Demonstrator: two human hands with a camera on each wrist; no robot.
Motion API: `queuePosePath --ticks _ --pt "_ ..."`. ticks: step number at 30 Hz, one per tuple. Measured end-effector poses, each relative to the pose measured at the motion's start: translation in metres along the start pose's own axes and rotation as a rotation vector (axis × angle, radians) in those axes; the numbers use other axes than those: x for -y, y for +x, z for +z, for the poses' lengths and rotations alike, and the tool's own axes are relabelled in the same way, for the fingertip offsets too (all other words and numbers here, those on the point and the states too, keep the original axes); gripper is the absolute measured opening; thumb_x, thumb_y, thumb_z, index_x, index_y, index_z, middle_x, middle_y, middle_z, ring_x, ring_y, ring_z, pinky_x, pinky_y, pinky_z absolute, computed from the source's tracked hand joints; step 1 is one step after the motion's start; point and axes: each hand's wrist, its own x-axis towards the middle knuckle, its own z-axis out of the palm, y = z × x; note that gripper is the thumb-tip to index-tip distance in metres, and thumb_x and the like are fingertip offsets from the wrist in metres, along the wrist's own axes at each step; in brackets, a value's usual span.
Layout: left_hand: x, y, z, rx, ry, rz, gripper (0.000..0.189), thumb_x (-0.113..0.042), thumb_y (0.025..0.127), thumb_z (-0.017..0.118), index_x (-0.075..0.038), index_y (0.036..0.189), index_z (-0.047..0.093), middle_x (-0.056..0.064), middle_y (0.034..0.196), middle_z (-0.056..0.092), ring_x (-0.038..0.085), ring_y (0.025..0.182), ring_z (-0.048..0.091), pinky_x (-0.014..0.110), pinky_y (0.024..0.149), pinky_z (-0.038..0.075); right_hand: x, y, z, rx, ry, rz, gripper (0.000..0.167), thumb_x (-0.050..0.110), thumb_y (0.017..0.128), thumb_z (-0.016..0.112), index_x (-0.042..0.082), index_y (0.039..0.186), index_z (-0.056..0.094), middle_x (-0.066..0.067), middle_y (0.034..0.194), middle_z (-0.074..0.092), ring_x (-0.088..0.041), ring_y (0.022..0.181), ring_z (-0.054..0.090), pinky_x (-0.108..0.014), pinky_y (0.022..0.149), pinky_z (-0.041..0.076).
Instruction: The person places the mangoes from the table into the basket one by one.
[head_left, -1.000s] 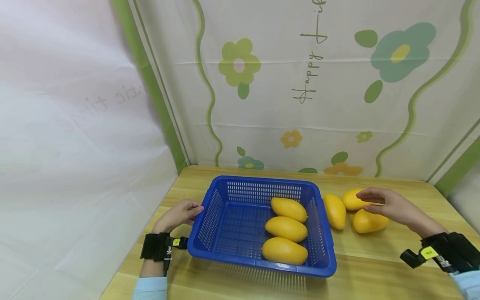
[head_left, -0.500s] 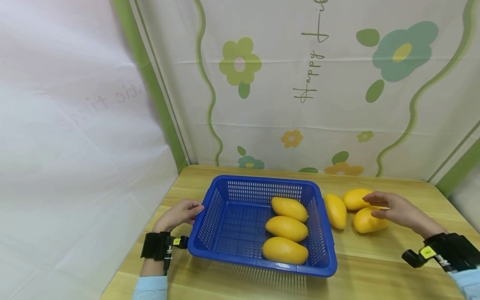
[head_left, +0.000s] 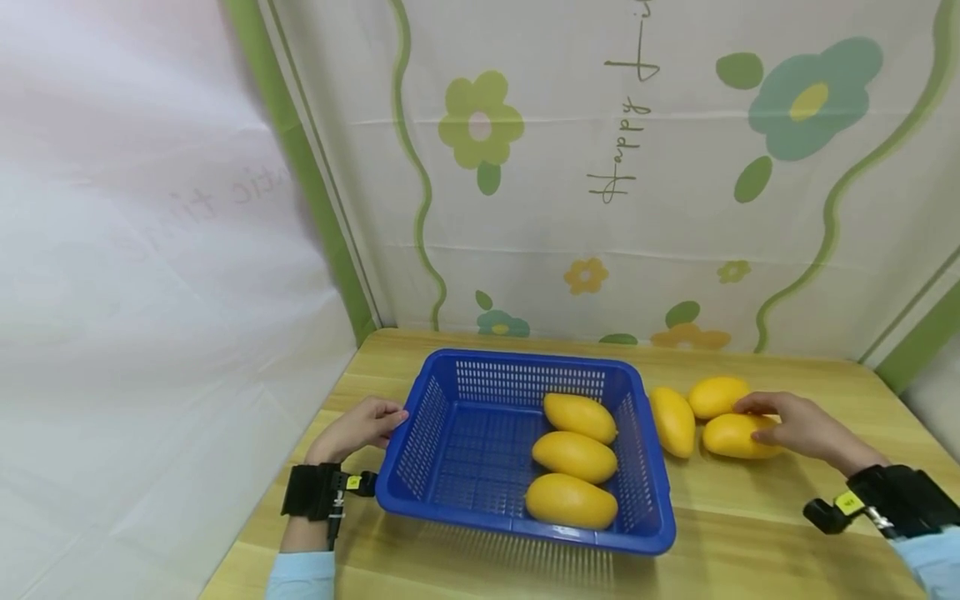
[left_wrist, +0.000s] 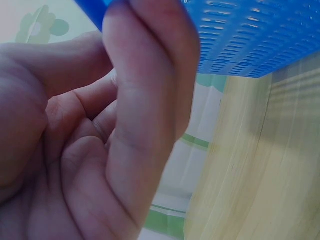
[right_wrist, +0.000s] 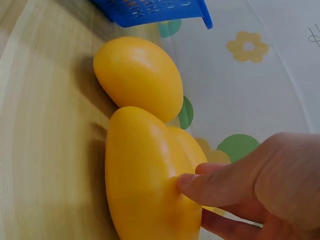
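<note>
My left hand (head_left: pixel 356 429) pinches the left rim of a blue plastic basket (head_left: pixel 487 522), thumb on top; the left wrist view shows the curled fingers (left_wrist: pixel 145 85) against the basket's wall. Inside, along the right side, lie three yellow mangoes, the back one (head_left: pixel 580 417), the middle one (head_left: pixel 574 457) and the front one (head_left: pixel 572 501). To the right of the basket, my right hand (head_left: pixel 802 429) grips a mango (head_left: pixel 731 437) on the table. Its thumb (right_wrist: pixel 192 186) presses the near side, while the fingers reach round the far side, partly hidden.
Two more mangoes lie on the wooden table (head_left: pixel 750 533): one (head_left: pixel 672 422) beside the basket's right wall, another (head_left: pixel 717 397) just behind the gripped one. A white flower-printed cloth (head_left: pixel 525 208) stands behind the table's back edge, and a white sheet (head_left: pixel 150 333) hangs at the left.
My right hand has come down onto the front loose mango and taken hold of it. That mango has turned slightly. My left hand and the basket have stayed put.
</note>
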Motion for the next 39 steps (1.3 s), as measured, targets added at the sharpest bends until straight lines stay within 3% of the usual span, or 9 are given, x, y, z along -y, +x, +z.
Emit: queuePosePath --ticks 7,11,14,19,39 --pt "-0.0018 0.0000 -0.0016 0.006 -0.008 0.008 0.035 -0.021 0.108 0.044 0.006 0.111 0.065 0.010 0.092 0.073 0.019 0.082 0.072 0.036 0.078 0.063 -0.0032 0.0021 -0.0028 0.009 -0.012 0.009 0.036 0.005 0.080 0.076 -0.006 0.114 0.067 -0.030 0.116 0.066 -0.049 0.105 0.061 -0.063 0.087 0.051" --pt "-0.0017 -0.0013 -0.0014 0.008 -0.019 0.004 0.035 -0.022 0.108 0.045 0.007 0.111 0.065 0.010 0.092 0.073 0.019 0.082 0.072 0.036 0.078 0.063 -0.0058 0.0041 -0.0045 0.057 -0.015 -0.007 0.040 0.008 0.081 0.078 -0.007 0.116 0.065 -0.029 0.118 0.065 -0.046 0.106 0.062 -0.045 0.083 0.056" --pt "-0.0012 -0.0019 -0.0011 0.011 -0.022 0.007 0.036 -0.023 0.108 0.044 0.007 0.111 0.065 0.010 0.092 0.073 0.018 0.082 0.072 0.036 0.079 0.063 -0.0078 0.0054 -0.0056 0.137 0.014 0.009 0.048 0.012 0.083 0.078 -0.010 0.122 0.062 -0.033 0.123 0.061 -0.050 0.111 0.058 -0.049 0.087 0.054" --pt "-0.0006 -0.0016 -0.0008 0.014 -0.021 0.008 0.036 -0.023 0.108 0.044 0.007 0.112 0.065 0.011 0.093 0.073 0.018 0.082 0.072 0.036 0.079 0.063 -0.0090 0.0062 -0.0049 0.238 0.067 0.055 0.059 0.018 0.083 0.078 -0.012 0.129 0.056 -0.035 0.128 0.057 -0.053 0.117 0.053 -0.067 0.092 0.045" --pt "0.0019 -0.0016 -0.0007 0.012 -0.016 0.010 0.037 -0.025 0.108 0.045 0.006 0.113 0.065 0.011 0.095 0.074 0.020 0.083 0.073 0.037 0.079 0.063 -0.0071 0.0022 0.0028 0.293 0.113 0.135 0.072 0.033 0.088 0.074 -0.011 0.138 0.048 -0.037 0.136 0.050 -0.055 0.123 0.048 -0.068 0.093 0.042"
